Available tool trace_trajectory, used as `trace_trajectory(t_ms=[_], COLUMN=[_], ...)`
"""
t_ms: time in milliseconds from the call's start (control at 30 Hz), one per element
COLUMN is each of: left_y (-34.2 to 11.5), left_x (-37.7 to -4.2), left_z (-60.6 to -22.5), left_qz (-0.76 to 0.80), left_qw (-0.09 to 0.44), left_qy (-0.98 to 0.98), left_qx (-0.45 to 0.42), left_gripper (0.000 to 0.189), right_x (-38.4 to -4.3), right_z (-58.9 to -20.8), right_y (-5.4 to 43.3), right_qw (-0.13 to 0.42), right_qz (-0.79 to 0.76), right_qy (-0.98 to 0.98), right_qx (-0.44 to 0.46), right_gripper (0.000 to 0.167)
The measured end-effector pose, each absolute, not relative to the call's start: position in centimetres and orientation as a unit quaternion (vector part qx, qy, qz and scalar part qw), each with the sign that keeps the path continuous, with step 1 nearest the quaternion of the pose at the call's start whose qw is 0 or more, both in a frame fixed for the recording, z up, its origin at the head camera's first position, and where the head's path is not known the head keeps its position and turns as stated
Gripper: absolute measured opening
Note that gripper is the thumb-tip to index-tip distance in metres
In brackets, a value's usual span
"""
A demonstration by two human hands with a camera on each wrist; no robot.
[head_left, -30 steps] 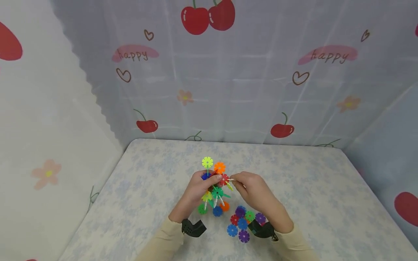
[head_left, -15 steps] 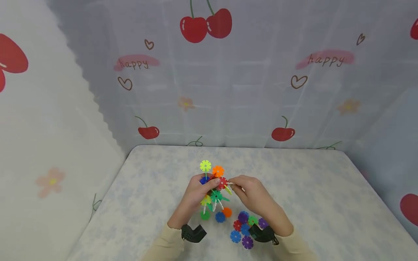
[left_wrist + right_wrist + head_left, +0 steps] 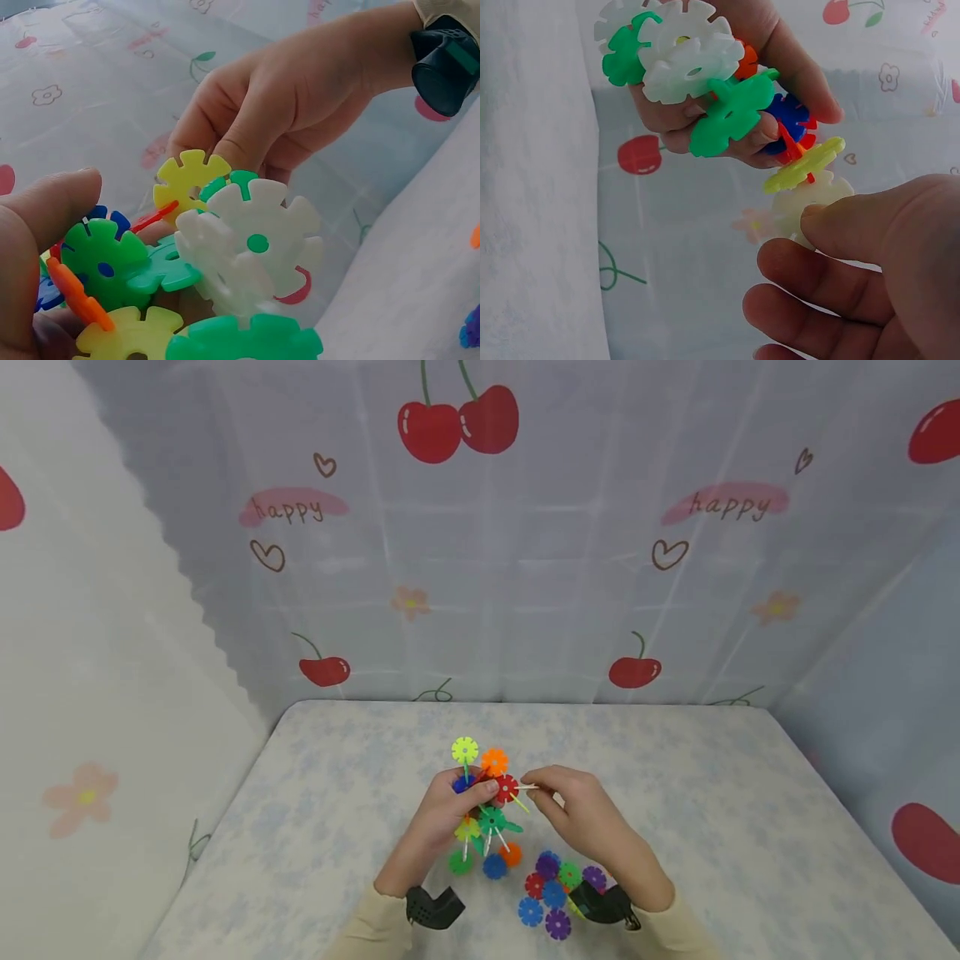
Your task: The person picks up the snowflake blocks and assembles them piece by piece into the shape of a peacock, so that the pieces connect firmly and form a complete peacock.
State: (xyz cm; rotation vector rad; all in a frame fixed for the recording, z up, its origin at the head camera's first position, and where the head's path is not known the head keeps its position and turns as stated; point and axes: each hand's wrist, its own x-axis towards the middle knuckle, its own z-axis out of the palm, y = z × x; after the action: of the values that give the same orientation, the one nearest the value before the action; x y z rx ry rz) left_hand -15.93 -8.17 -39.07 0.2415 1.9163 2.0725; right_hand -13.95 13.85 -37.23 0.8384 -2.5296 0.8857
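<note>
My left hand [image 3: 438, 817] grips a cluster of joined snowflake discs [image 3: 492, 819], in green, yellow, white, blue, orange and red. Its thumb lies over the cluster near a red disc [image 3: 506, 788]. To the right, my right hand [image 3: 588, 806] pinches a white snowflake disc [image 3: 786, 211] between thumb and index finger. In the right wrist view this disc touches the cluster beside a yellow disc [image 3: 807, 165]; whether it is slotted in I cannot tell. White and green discs [image 3: 262, 236] jut towards the left wrist camera. The left palm hides part of the cluster.
Loose discs, blue, purple, red and green [image 3: 553, 894], lie on the table [image 3: 360, 752] near the right wrist. A green disc [image 3: 461, 862], a blue one [image 3: 494, 866] and an orange one [image 3: 512, 854] sit below the cluster. A printed curtain [image 3: 495, 552] stands behind.
The head view has shifted slightly, moving the whole scene in the frame. Both hands keep their grips, with the white disc held at the cluster's right side.
</note>
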Motion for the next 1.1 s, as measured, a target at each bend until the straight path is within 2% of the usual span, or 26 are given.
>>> trace_trajectory(t_ms=[200, 633, 900, 1000, 1100], left_y=[-8.1, -8.6, -8.7, -8.6, -8.4], left_x=[-15.8, -15.7, -15.8, -15.8, -15.8], left_z=[-38.9, -38.7, -38.8, -39.0, -39.2], left_qz=[0.73, 0.721, 0.727, 0.731, 0.736], left_qw=[0.147, 0.142, 0.142, 0.133, 0.123], left_qy=[0.663, 0.673, 0.665, 0.664, 0.66], left_qx=[0.074, 0.09, 0.092, 0.087, 0.086], left_gripper=[0.015, 0.022, 0.021, 0.019, 0.019], right_x=[-14.0, -13.8, -14.4, -14.6, -14.7], right_z=[-37.2, -37.4, -38.0, -38.4, -38.7], right_y=[14.1, 13.6, 13.6, 13.4, 13.2], right_qw=[0.205, 0.204, 0.281, 0.309, 0.331], right_qz=[0.32, 0.337, 0.323, 0.303, 0.294], right_qy=[-0.873, -0.868, -0.832, -0.825, -0.817], right_qx=[0.304, 0.301, 0.352, 0.363, 0.37], right_gripper=[0.011, 0.013, 0.019, 0.012, 0.032])
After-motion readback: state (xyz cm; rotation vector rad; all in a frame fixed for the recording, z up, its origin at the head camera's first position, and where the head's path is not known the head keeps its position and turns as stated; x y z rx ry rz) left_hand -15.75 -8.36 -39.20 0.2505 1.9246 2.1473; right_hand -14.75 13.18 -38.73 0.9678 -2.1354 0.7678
